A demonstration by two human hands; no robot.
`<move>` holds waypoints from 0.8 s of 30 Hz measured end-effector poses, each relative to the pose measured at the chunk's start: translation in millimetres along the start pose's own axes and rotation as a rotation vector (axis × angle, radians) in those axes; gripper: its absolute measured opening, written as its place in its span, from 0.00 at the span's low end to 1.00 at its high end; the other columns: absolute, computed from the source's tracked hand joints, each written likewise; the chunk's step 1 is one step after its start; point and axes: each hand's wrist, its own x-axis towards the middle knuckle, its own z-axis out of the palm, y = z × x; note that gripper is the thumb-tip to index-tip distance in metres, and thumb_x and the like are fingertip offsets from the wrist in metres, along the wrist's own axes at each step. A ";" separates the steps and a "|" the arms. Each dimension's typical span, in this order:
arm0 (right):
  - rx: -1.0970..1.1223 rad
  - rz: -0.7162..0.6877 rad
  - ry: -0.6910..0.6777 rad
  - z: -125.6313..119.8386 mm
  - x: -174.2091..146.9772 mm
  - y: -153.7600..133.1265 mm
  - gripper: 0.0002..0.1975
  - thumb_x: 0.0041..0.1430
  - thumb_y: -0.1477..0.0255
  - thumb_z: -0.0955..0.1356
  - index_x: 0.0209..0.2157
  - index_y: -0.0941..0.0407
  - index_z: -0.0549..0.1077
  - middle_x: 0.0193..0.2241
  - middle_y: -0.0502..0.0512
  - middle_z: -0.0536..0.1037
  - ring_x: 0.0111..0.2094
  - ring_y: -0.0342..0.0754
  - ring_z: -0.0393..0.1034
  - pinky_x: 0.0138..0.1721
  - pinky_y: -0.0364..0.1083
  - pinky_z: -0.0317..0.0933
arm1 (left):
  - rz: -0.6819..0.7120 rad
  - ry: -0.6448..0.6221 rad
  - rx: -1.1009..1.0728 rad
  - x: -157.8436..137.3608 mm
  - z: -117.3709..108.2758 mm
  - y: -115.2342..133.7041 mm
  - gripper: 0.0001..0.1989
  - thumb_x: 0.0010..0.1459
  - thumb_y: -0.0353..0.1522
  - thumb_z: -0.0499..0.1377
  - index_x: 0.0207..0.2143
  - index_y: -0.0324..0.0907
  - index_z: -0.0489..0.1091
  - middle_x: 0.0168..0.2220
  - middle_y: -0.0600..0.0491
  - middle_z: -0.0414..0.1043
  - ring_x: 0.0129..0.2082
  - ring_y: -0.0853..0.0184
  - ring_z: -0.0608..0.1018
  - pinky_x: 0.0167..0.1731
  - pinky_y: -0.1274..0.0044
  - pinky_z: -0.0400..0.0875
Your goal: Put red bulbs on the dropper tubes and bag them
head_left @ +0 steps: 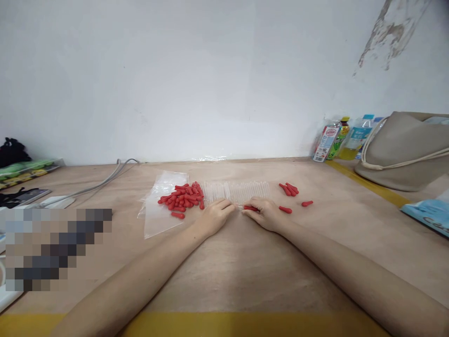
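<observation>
My right hand (264, 213) is closed around a red rubber dropper bulb (249, 208), whose narrow end faces left. My left hand (216, 216) pinches a thin clear dropper tube (240, 207); a short length shows between the two hands, meeting or nearly meeting the bulb. Just behind both hands lies a row of clear dropper tubes (249, 189), side by side. Left of that row is a heap of red rubber bulbs (184, 197), partly on a clear plastic bag (159, 220). On the right, a loose bulb (285, 209) lies beside my right wrist.
Several more red bulbs (289, 189) lie at the right. Drink bottles (358, 138), a carton (326, 142) and a grey drawstring bag (403, 150) stand at the back right. A blue packet (428, 215) sits at the right edge. A grey cable (101, 181) crosses the left side.
</observation>
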 end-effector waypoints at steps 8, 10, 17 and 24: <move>0.029 0.025 0.008 -4.6 1.8 10.0 0.07 0.53 0.69 0.66 0.34 0.54 0.73 0.28 0.52 0.75 0.31 0.45 0.67 0.36 0.46 0.59 | -0.128 0.043 -0.029 1.3 -15.8 1.4 0.11 0.59 0.35 0.51 0.38 0.41 0.70 0.30 0.50 0.72 0.32 0.67 0.73 0.32 0.76 0.67; -0.010 0.019 0.015 -4.2 0.5 10.3 0.06 0.53 0.68 0.66 0.33 0.54 0.72 0.29 0.52 0.75 0.32 0.45 0.67 0.37 0.47 0.59 | -0.103 0.036 -0.013 0.9 -16.9 1.6 0.11 0.59 0.34 0.51 0.38 0.40 0.71 0.29 0.50 0.73 0.31 0.67 0.73 0.32 0.75 0.66; 0.022 -0.014 0.008 -0.9 -4.1 5.4 0.06 0.55 0.69 0.64 0.31 0.55 0.71 0.27 0.52 0.73 0.31 0.45 0.67 0.34 0.45 0.60 | -0.095 0.072 -0.049 0.2 -13.6 4.1 0.10 0.58 0.33 0.53 0.35 0.39 0.72 0.28 0.51 0.75 0.29 0.67 0.73 0.31 0.76 0.66; -0.021 -0.054 -0.041 0.7 -6.3 5.2 0.07 0.56 0.69 0.63 0.33 0.55 0.71 0.30 0.53 0.74 0.32 0.45 0.67 0.34 0.44 0.60 | -0.046 0.073 -0.073 1.4 -16.0 6.2 0.09 0.57 0.31 0.53 0.35 0.39 0.72 0.28 0.51 0.75 0.28 0.68 0.73 0.30 0.77 0.67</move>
